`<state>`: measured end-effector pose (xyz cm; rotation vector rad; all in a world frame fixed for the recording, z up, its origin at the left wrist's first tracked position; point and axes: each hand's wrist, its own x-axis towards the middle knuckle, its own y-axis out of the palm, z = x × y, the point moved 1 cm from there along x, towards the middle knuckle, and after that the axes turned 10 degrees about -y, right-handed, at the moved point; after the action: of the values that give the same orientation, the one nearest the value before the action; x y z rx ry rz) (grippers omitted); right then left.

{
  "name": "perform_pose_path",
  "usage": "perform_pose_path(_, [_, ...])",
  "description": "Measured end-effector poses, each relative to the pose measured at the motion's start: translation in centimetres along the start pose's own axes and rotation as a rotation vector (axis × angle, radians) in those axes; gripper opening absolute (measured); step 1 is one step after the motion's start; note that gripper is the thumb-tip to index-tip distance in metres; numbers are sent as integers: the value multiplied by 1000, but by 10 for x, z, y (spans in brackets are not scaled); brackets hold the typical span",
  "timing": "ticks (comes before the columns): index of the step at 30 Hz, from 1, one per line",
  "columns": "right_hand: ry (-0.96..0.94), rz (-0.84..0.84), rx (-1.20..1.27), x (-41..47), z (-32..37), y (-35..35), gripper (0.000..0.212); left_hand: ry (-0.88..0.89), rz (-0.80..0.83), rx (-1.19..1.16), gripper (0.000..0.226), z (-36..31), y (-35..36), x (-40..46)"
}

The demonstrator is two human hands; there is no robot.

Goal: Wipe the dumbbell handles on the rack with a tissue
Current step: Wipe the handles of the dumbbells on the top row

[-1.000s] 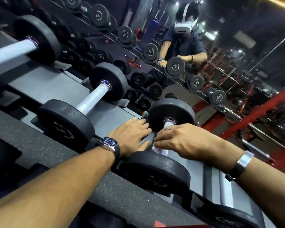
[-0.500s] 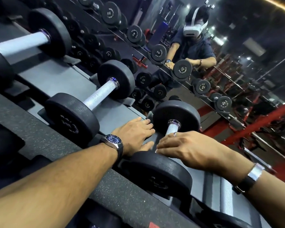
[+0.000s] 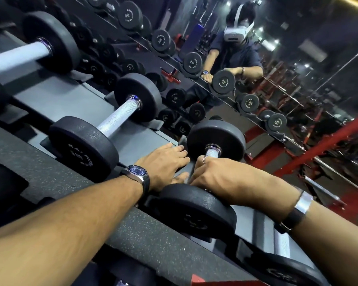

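A black dumbbell lies across the grey rack tray (image 3: 132, 149), its far head (image 3: 217, 137) toward the mirror and its near head (image 3: 196, 211) toward me. My right hand (image 3: 217, 174) is curled over its silver handle (image 3: 212, 152), of which only a short stub by the far head shows. A pale sliver of tissue (image 3: 186, 178) peeks out under the fingers; the rest is hidden. Just left of that handle, my left hand (image 3: 163, 164) lies flat on the tray with straight fingers and holds nothing.
Another dumbbell (image 3: 120, 116) sits to the left, a bigger one (image 3: 19, 56) beyond it, and a further handle (image 3: 281, 244) at lower right. A mirror (image 3: 236, 48) behind the rack reflects me and more dumbbells. A red frame (image 3: 329, 141) stands at the right.
My right hand has slid down the handle toward the near head, covering most of the pale tissue seen earlier. The left hand stays flat on the tray. The view shifted slightly.
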<state>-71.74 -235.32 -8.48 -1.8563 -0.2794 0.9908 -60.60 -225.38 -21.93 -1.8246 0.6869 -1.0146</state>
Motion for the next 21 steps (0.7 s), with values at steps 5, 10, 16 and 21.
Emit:
perform_pose_path(5, [54, -201, 380, -15, -2, -3, 41, -15, -20, -13, 66, 0, -1, -2])
perform_pose_path(10, [319, -422, 815, -42, 0, -4, 36, -34, 18, -36, 68, -2, -6, -4])
perform_pose_path(16, [717, -907, 1379, -48, 13, 15, 36, -94, 152, -71, 71, -10, -21, -6])
perform_pose_path(21, [957, -1295, 1637, -50, 33, 10, 37, -281, 141, -286, 41, -7, -41, -14])
